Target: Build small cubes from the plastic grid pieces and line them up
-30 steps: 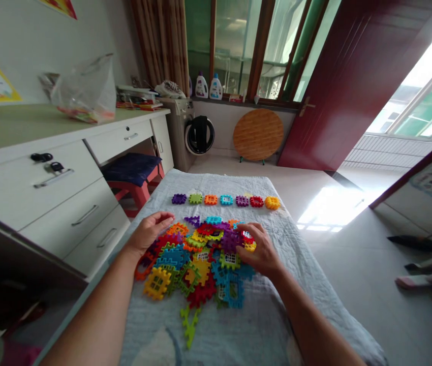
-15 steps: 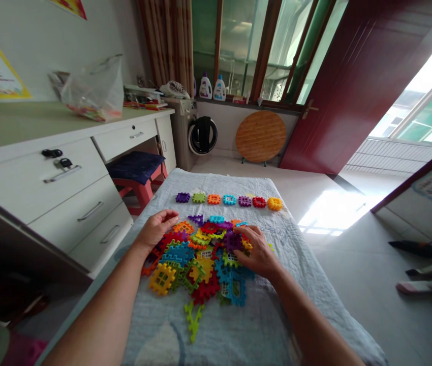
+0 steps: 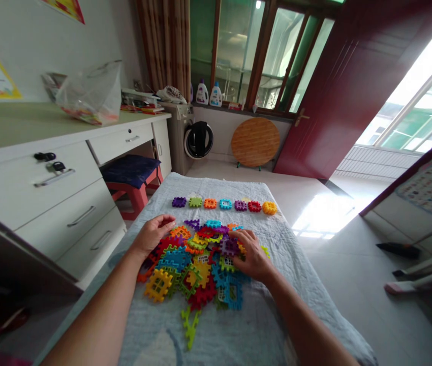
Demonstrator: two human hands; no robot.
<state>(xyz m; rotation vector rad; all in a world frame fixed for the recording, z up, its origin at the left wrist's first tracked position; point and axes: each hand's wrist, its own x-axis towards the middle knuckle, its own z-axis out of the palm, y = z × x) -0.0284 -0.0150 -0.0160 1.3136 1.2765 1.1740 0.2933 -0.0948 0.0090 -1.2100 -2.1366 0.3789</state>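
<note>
A heap of colourful plastic building pieces lies on a cloth-covered table (image 3: 277,310). Over the heap's right side, my right hand (image 3: 250,254) has its curved fingers at a purple piece (image 3: 230,247); whether it grips the piece is unclear. My left hand (image 3: 153,234) rests at the heap's upper left, near an orange piece (image 3: 181,232), with thumb and fingertips close together; anything between them is too small to make out. Nearer the camera are a yellow square piece (image 3: 158,285) and a green triangular piece (image 3: 190,326).
Beyond the heap runs a row of several square pieces, from purple (image 3: 179,202) to yellow (image 3: 269,208). A white desk (image 3: 63,198) and a stool (image 3: 132,173) stand left. Further back are a washing machine (image 3: 180,137) and a round wooden board (image 3: 256,142).
The camera view has shifted slightly, moving the scene left and down. Both hands keep nearly the same places at the heap, and the pieces look unchanged.
</note>
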